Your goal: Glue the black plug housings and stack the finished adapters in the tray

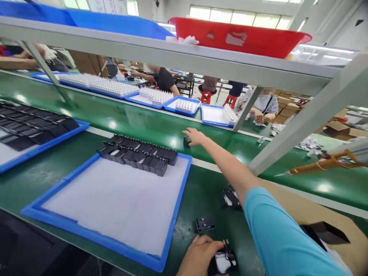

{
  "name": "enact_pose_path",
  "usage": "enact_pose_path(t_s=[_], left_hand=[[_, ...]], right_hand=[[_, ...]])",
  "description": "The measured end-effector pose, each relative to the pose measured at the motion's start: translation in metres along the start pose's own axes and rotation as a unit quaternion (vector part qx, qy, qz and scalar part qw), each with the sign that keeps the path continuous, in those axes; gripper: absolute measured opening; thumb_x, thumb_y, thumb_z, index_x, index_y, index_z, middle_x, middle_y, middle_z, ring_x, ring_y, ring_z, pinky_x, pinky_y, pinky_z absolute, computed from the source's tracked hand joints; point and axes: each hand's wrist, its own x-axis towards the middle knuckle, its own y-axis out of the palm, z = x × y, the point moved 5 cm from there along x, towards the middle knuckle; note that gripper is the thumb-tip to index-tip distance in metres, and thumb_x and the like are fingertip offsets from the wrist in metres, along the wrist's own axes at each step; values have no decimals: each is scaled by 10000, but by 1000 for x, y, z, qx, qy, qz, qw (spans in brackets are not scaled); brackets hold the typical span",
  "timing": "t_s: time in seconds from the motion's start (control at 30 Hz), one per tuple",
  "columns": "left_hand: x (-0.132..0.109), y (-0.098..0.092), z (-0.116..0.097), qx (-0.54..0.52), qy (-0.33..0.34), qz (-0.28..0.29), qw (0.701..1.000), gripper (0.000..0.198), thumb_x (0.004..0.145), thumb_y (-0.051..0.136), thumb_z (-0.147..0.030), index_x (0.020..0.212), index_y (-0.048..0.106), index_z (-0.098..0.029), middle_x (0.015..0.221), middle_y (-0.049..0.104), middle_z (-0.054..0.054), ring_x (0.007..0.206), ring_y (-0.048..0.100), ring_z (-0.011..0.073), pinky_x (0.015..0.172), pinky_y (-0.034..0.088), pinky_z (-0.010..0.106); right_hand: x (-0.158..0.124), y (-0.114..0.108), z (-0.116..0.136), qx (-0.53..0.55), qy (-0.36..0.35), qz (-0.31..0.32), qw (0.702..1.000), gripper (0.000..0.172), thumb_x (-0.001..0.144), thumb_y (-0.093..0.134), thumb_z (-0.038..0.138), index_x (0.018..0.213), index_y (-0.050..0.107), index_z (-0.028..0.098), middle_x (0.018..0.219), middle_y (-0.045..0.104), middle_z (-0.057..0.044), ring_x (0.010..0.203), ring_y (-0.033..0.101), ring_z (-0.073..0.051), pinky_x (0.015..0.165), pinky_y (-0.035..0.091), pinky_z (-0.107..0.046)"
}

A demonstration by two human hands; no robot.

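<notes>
My right hand (196,137), at the end of a stretched-out arm, is over the green belt. Its thumb and fingers are around a small black adapter case (187,141). Low in the view, my left hand (198,255) grips an open black adapter housing (227,260) that shows a white inside part, red and black wires and metal pins. Just above that hand a black cover (205,224) lies on the green table. Further black parts (230,197) with white pieces sit beside my right forearm, partly hidden by it.
A blue-rimmed tray (115,207) holds rows of black adapter cases (138,153); another tray (43,142) stands left. Above are a shelf rail (161,50) and red basin (238,36). A slanted post (304,111), orange dispenser (319,165) and cardboard (287,195) are right. Co-workers sit beyond.
</notes>
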Motion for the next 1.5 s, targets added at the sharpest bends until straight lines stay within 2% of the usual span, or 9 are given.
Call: enact_pose_path(t_s=[0.1,0.23,0.37,0.57,0.7,0.8,1.0,1.17,1.5], left_hand=[[1,3,11,11,19,-19,1000,430,876,607,-266,1290,592,-384,1008,713,35,987,655,206,936,492,316],[1,3,10,11,23,-34,999,460,818,683,-289,1269,615,-350,999,711,51,977,657,226,926,501,338],[-2,-6,-10,-13,13,-52,998,682,607,841,-227,1251,622,-269,1086,698,82,992,647,269,934,509,418],[-8,-24,-30,28,43,-98,994,472,758,748,-226,1215,627,-218,1057,714,90,959,670,251,860,552,409],[-11,-28,-29,63,83,-163,981,402,815,712,-319,1181,611,-186,1065,737,102,939,704,264,816,577,409],[-14,-31,-32,51,94,-191,976,402,857,676,-305,1227,563,-198,1129,732,94,973,718,236,829,586,357],[-10,-40,-58,48,159,-239,957,402,871,663,-220,1250,529,-225,1249,680,106,1105,668,213,933,559,360],[6,-48,-77,96,180,-222,953,358,889,618,-188,1234,539,-239,1269,667,87,1103,645,206,938,552,384],[52,-48,-87,229,134,-147,953,392,930,559,-412,1250,562,-186,1086,723,70,932,701,222,753,572,320]], right_hand=[[31,9,11,-30,-14,31,999,402,918,602,341,1281,543,178,1319,566,-108,1136,601,-242,932,534,-465],[18,15,0,-66,-4,90,994,353,930,584,349,1235,569,173,1250,603,-91,1066,628,-211,894,551,-430],[-44,18,-14,-80,8,135,988,436,841,674,415,1197,601,174,1191,630,-112,1026,646,-252,813,550,-388],[-160,44,21,-20,-64,158,985,471,818,660,458,1200,623,185,1181,648,-140,1065,641,-308,816,510,-371],[-225,32,40,52,-112,29,992,479,943,498,446,1320,538,153,1341,573,-164,1236,548,-303,999,447,-436],[-283,14,37,136,-125,-104,977,405,970,459,401,1279,562,160,1286,630,-136,1167,603,-258,971,490,-407],[-389,65,-5,164,50,-100,980,309,973,450,347,1205,601,210,1109,714,-94,982,697,-230,814,561,-362],[-420,118,-35,159,158,-85,971,283,960,445,318,1121,648,205,1097,729,-92,1018,688,-259,864,550,-405],[-442,106,-69,232,302,-202,902,251,933,443,261,1005,675,203,914,712,-73,760,645,-193,709,508,-314]])
